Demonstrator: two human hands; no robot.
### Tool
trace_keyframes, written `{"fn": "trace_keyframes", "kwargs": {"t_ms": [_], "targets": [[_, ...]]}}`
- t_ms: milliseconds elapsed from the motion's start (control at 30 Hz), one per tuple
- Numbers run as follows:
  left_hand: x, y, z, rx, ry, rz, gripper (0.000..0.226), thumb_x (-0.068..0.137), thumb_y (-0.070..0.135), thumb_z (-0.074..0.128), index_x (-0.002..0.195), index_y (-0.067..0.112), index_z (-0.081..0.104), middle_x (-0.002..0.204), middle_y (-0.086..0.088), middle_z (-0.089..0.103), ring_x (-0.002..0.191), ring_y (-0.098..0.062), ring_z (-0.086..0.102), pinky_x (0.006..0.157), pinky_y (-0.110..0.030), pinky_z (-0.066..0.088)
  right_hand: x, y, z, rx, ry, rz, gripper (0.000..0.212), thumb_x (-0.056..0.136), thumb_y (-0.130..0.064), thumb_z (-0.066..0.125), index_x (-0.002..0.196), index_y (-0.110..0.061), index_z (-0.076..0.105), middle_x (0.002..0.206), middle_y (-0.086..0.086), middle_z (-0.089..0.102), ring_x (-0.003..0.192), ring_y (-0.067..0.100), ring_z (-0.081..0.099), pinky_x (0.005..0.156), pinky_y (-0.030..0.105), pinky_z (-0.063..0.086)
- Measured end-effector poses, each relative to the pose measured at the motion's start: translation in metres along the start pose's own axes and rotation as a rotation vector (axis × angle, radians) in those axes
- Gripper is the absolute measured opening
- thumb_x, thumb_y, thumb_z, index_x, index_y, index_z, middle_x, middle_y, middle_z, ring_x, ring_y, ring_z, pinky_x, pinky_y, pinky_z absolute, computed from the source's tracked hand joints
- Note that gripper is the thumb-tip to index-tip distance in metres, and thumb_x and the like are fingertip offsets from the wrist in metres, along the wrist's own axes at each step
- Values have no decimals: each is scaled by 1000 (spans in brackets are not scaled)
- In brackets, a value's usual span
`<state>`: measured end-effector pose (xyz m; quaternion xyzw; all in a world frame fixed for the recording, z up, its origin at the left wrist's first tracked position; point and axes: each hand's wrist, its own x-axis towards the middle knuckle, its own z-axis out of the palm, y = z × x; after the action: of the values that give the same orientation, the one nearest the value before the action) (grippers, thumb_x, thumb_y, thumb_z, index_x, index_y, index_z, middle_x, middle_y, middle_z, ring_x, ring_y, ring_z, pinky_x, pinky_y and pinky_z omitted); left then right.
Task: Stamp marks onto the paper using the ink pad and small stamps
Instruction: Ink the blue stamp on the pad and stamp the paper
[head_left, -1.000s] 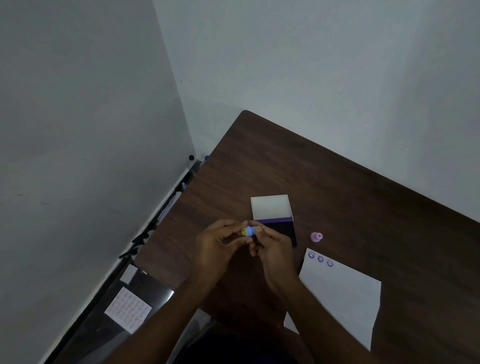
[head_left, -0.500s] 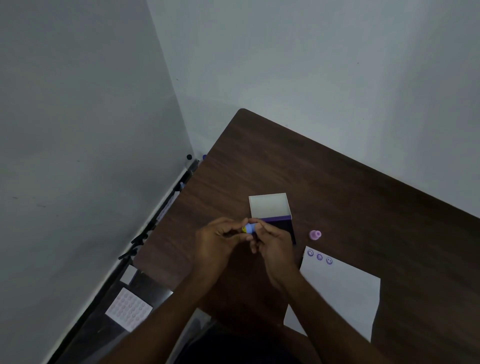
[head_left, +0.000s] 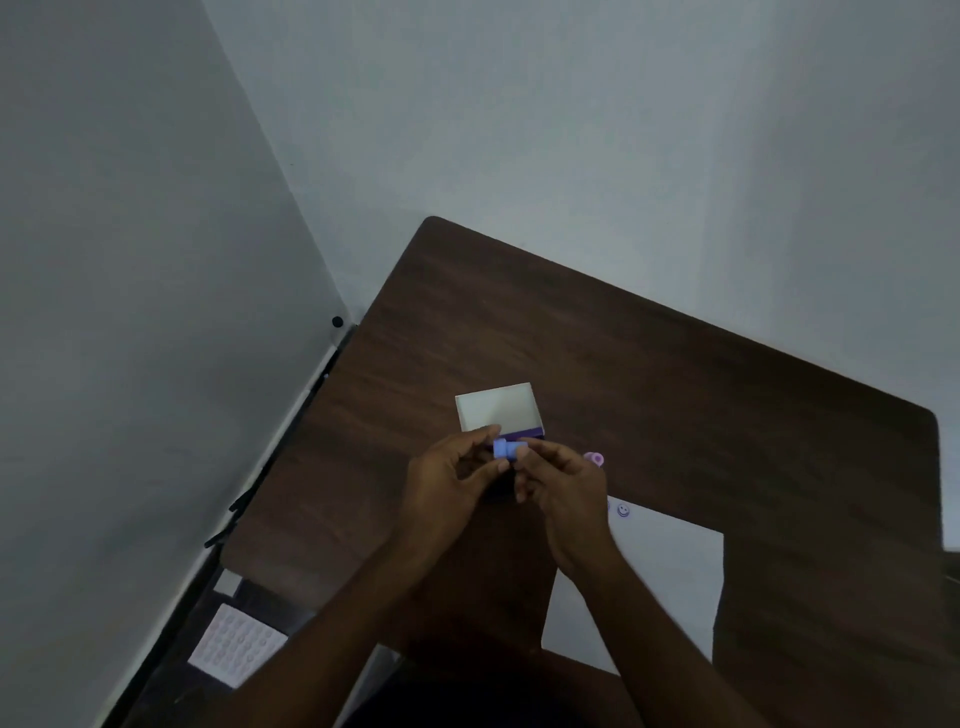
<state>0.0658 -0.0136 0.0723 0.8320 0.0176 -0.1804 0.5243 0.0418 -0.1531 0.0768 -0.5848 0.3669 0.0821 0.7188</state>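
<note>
**Both hands pinching a small stamp over the worktop**

The left hand (head_left: 451, 483) and right hand (head_left: 563, 488) are together pinching a small blue stamp (head_left: 505, 449) in front of the open ink pad (head_left: 500, 411). A pink stamp (head_left: 594, 459) is sitting beside the paper (head_left: 660, 587), which is lying at the worktop (head_left: 675, 395)'s near edge.

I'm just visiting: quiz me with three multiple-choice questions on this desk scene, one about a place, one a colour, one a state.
1. Where is the pink stamp?
A. On the table beside the right hand
B. On the paper
C. On the floor

2. What colour is the stamp in the fingers?
A. Green
B. Red
C. Blue

3. How is the blue stamp held?
A. Lying loose
B. Between both hands, left hand included
C. Pressed onto paper

Answers: 1 A, it sits on wood by the hand; 2 C, it shows blue; 3 B, fingertips of both hands pinch it.
</note>
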Motion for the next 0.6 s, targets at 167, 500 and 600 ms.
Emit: {"fn": "trace_keyframes", "kwargs": {"t_ms": [167,500,600], "targets": [[14,13,28,71,-65,0,40,84,26,69,122,21,60,105,15,58,92,4,54,84,-10,43,14,-12,-40,-138,118,-165,17,83,-15,68,100,-12,68,86,10,70,72,17,66,67,32,57],[29,20,73,282,-223,43,34,89,18,62,123,19,61,123,4,63,85,13,46,65,8,34,54,4,-101,-608,456,-170,21,82,-19,71,102,-13,66,96,2,67,86,11,62,78,24,52],[32,18,80,311,-247,25,33,91,17,59,123,17,60,124,0,62,87,9,44,71,1,35,61,7,-106,-757,397,-135,19,86,-18,66,104,-11,66,96,1,63,87,9,57,82,25,48]]}}
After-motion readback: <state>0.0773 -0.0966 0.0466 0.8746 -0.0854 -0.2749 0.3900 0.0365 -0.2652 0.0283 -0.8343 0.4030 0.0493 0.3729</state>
